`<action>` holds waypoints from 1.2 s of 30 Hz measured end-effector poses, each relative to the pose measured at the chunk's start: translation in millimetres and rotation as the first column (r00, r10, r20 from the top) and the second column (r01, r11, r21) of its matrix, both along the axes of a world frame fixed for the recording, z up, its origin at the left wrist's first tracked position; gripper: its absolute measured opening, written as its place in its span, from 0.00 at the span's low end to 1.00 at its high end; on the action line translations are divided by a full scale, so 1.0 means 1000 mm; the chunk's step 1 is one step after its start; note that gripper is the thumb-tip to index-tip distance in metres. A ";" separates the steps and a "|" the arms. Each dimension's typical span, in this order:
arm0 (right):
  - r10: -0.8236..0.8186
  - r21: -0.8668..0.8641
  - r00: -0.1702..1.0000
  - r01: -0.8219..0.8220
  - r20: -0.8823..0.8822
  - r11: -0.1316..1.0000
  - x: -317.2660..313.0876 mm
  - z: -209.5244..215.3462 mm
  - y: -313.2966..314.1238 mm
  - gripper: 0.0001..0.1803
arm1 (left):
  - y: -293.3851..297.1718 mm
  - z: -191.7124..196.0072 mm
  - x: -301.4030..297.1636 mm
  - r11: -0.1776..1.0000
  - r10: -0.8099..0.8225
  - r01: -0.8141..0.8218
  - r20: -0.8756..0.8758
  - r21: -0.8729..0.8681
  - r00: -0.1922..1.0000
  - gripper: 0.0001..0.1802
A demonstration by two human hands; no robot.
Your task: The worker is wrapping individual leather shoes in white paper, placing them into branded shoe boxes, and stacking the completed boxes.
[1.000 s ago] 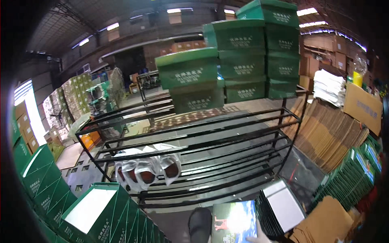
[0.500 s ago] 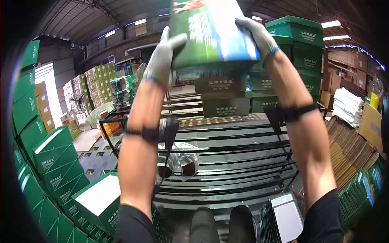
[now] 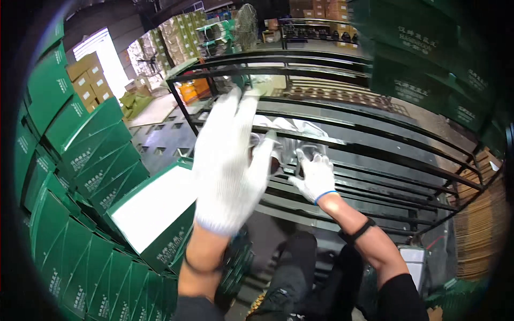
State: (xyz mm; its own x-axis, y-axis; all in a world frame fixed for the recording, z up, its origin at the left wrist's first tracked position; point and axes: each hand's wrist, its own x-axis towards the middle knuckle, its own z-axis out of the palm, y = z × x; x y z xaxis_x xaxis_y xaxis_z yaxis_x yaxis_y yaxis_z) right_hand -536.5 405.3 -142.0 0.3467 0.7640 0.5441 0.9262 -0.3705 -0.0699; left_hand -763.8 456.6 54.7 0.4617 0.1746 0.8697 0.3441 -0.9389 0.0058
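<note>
My left hand (image 3: 227, 160), in a white knitted glove, is held up large in front of the rack with its fingers apart and nothing in them. Lower and to its right, my right hand (image 3: 317, 177) reaches over the black metal rack (image 3: 353, 147), gloved the same way, thumb and fingers apart. Its fingertips are at a clear plastic wrapping (image 3: 292, 143) that lies among the bars; whether they touch it I cannot tell. Dark, roundish contents show through the plastic, partly hidden by my left hand.
Green cartons (image 3: 104, 155) stand in rows along the left, and an open box (image 3: 158, 208) with a white inside sits beside my left arm. More green cartons (image 3: 412, 59) are stacked at the far right. Flat brown cardboard (image 3: 476, 230) is piled at right.
The green and white box that both hands held up high is out of my hands and out of sight. Both hands have come down to the rack, and the view has turned downward and left.
</note>
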 end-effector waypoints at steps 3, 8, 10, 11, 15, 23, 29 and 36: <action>-0.033 -0.418 0.963 -0.086 -0.268 0.904 0.010 -0.010 0.092 0.47 | -0.010 -0.067 -0.105 0.833 0.369 -0.525 -0.530 -0.175 0.764 0.43; 0.128 -0.522 0.948 -0.270 -0.293 0.809 -0.042 0.017 0.143 0.43 | 0.020 -0.073 -0.198 0.740 0.387 -0.672 -0.798 -0.030 0.462 0.28; -0.045 -0.433 0.949 -0.100 -0.313 0.896 -0.030 -0.009 0.153 0.40 | 0.039 -0.036 -0.179 0.728 0.300 -0.685 -0.891 -0.016 0.339 0.16; -0.040 -0.323 0.959 -0.055 -0.279 0.945 -0.015 -0.025 0.151 0.37 | 0.046 -0.026 -0.180 0.842 0.323 -0.535 -0.731 -0.068 0.601 0.12; -0.062 -0.175 0.965 0.017 -0.254 0.984 0.052 -0.060 0.084 0.19 | -0.003 0.073 -0.159 0.779 0.506 -0.583 -0.780 0.230 0.368 0.14; 0.070 0.584 0.953 0.123 -0.296 0.803 0.112 -0.040 -0.224 0.15 | -0.099 -0.076 -0.117 0.870 -0.473 0.252 -0.574 -0.423 0.668 0.06; 0.048 0.548 0.971 0.091 -0.234 0.832 0.024 -0.032 -0.415 0.13 | -0.170 -0.274 -0.075 0.565 -0.751 0.369 -0.275 -0.738 0.600 0.09; 0.451 -0.120 0.884 -0.464 -0.122 0.878 -0.060 0.102 -0.400 0.26 | -0.173 -0.275 0.034 -0.133 -0.498 0.136 0.185 -0.982 0.847 0.16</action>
